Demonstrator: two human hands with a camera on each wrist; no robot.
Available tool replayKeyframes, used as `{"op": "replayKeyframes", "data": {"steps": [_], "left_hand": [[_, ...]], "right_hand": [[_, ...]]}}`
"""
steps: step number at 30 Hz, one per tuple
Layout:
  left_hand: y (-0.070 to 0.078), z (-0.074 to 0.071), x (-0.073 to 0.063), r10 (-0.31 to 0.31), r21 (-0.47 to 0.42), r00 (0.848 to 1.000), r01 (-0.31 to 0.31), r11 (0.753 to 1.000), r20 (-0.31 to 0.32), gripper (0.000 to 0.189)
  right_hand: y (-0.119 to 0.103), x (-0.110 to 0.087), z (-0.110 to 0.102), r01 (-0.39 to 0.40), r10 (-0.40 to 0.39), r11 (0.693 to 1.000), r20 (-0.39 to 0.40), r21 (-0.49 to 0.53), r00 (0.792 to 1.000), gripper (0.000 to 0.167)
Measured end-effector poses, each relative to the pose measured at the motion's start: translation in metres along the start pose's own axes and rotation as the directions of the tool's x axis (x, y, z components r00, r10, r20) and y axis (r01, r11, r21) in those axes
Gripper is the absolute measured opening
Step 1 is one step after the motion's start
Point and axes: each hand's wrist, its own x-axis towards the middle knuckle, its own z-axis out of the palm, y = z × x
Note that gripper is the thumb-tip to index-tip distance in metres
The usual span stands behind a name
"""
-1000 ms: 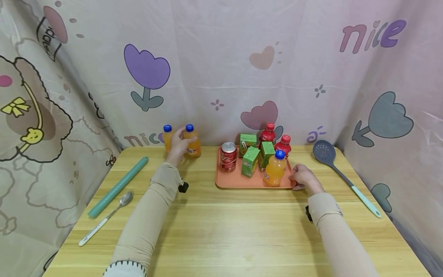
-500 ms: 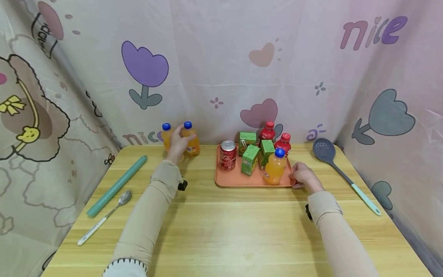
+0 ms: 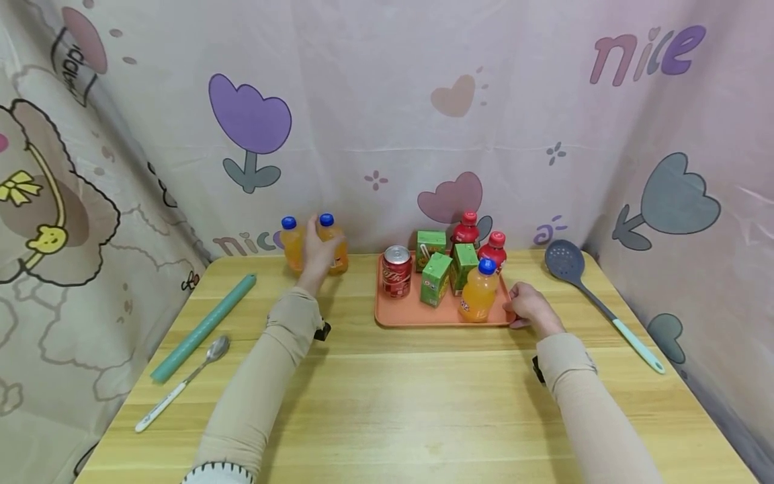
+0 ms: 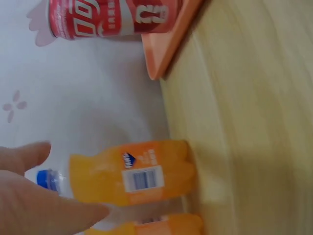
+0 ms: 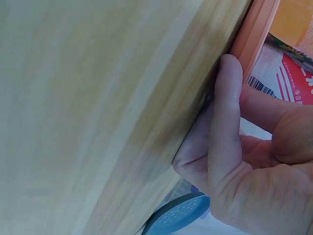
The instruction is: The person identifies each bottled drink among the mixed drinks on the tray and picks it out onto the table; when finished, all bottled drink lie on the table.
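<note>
My left hand [image 3: 319, 250] is at the right one of two orange soda bottles with blue caps, thumb and fingers spread around its upper part. In the left wrist view that bottle [image 4: 142, 174] stands with its cap between the parted thumb and finger, and no firm grip shows. The other orange bottle [image 3: 293, 247] stands just left of the hand. My right hand [image 3: 532, 309] pinches the right front corner of an orange tray [image 3: 417, 314]. Standing on the tray are a red can [image 3: 396, 272], green drink cartons [image 3: 437, 281], red-capped bottles [image 3: 492, 250] and a third orange bottle [image 3: 479, 294].
Left on the wooden table [image 3: 387, 403] lie a green rod [image 3: 204, 328] and a spoon [image 3: 187, 382] with a white handle. A grey skimmer [image 3: 568, 263] with a mint handle lies right of the tray. A patterned curtain [image 3: 363, 101] hangs behind the table.
My left hand has turned slightly and shifted right against the bottle, leaving more of the left bottle visible. The right hand, tray and drinks stay as they were. The head view has tilted a little.
</note>
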Motion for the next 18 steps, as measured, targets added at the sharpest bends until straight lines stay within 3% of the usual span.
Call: {"op": "replayKeyframes", "data": {"steps": [6,11,15,18], "left_hand": [[0.013,-0.003,-0.004,0.08,-0.018,0.995,-0.081,0.997,-0.061,0.07],[0.03,-0.004,-0.009,0.194,0.022,0.98,-0.193,0.981,-0.037,0.069],[0.048,0.007,-0.022,0.294,0.077,0.955,-0.297,0.952,0.045,0.072],[0.057,0.019,-0.032,0.399,0.164,0.911,-0.411,0.897,0.104,0.075]], "right_hand": [[-0.001,0.001,0.0,-0.002,0.002,1.0,0.009,-0.007,1.0,0.015],[-0.005,-0.003,-0.002,0.001,-0.001,1.0,0.006,-0.004,1.0,0.016],[-0.005,-0.004,-0.003,-0.002,0.002,1.0,0.003,-0.011,1.0,0.017],[-0.004,-0.003,-0.002,-0.01,0.01,1.0,0.005,-0.009,1.0,0.016]]}}
